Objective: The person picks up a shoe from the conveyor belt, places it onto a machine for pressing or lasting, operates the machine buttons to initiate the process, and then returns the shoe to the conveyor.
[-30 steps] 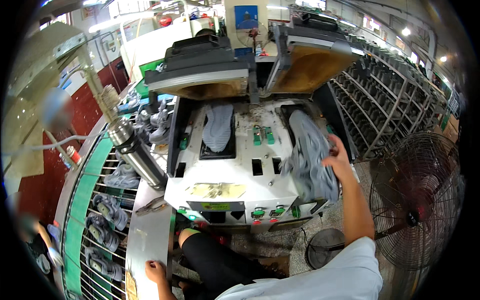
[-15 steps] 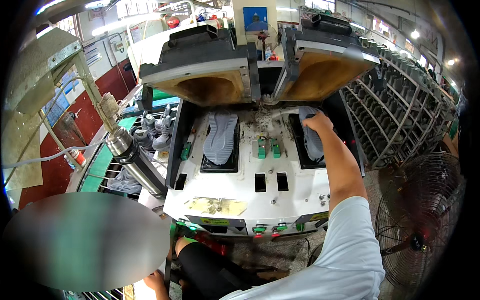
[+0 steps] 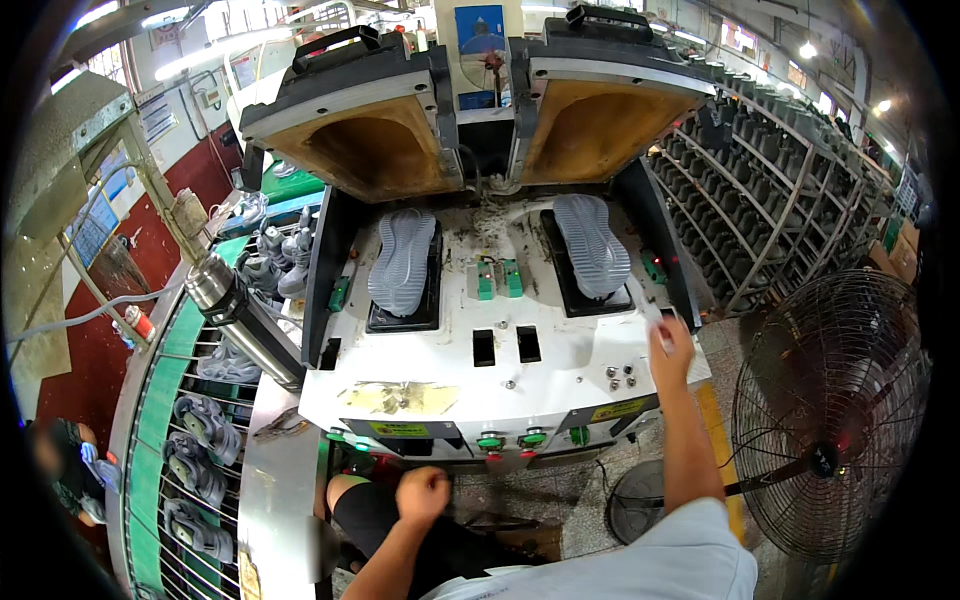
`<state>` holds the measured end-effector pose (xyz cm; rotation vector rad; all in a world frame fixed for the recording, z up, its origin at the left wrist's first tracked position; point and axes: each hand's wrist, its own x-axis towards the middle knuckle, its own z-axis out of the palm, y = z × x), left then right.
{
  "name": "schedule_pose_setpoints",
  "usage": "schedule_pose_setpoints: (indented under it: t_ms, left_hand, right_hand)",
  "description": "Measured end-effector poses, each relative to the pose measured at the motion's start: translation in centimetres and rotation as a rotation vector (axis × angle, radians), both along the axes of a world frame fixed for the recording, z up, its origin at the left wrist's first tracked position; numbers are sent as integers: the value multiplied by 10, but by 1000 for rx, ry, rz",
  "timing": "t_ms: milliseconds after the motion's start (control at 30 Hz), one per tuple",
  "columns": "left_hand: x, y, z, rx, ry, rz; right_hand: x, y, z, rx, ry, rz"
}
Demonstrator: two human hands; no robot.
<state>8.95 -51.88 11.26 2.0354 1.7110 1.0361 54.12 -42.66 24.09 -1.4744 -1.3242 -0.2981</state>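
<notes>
Two grey ribbed shoe soles lie on black base plates set in the white top of a two-station press. The left sole [image 3: 400, 265] points slightly leftward. Its neighbour, the right sole [image 3: 592, 248], has nothing touching it. Near the press's front right corner is my right hand [image 3: 670, 350], apart from the sole, its fingers blurred beside a pale streak I cannot make out. My left hand [image 3: 424, 495] is closed in a fist above my dark-clothed thigh, with nothing showing in it. Both press lids, the left lid [image 3: 365, 140] and the right lid [image 3: 605, 110], are raised.
Green switches [image 3: 485, 280] sit between the stations. On the left a roller conveyor [image 3: 150, 470] carries several grey shoes [image 3: 205, 425], beside a metal cylinder [image 3: 245, 320]. A person [image 3: 75, 465] is at the far left. A large fan [image 3: 830, 420] and a rack [image 3: 780, 190] of shoe forms stand right.
My right hand has let go of the right sole and pulled back toward the front right corner. My left hand has come up from the lower left. The blurred oval shape has gone.
</notes>
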Motion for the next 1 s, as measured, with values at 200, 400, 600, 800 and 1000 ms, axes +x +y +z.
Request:
schedule_pose_setpoints:
  t_ms: [200, 400, 600, 800, 1000]
  left_hand:
    - [142, 28, 22, -449, -72, -588]
    - [141, 41, 12, -499, -56, -512]
    - [-9, -12, 1, -338, -372, -11]
    - [-207, -132, -20, -203, -221, 892]
    - [-282, -251, -29, 4, -84, 1303]
  right_hand:
    - [48, -103, -85, 59, 1455, -218]
    - [54, -120, -111, -80, 1621, 234]
    - [-138, -130, -96, -589, 587, 356]
    - [-286, -15, -13, -206, 75, 695]
    - [-354, 223, 73, 20, -151, 308]
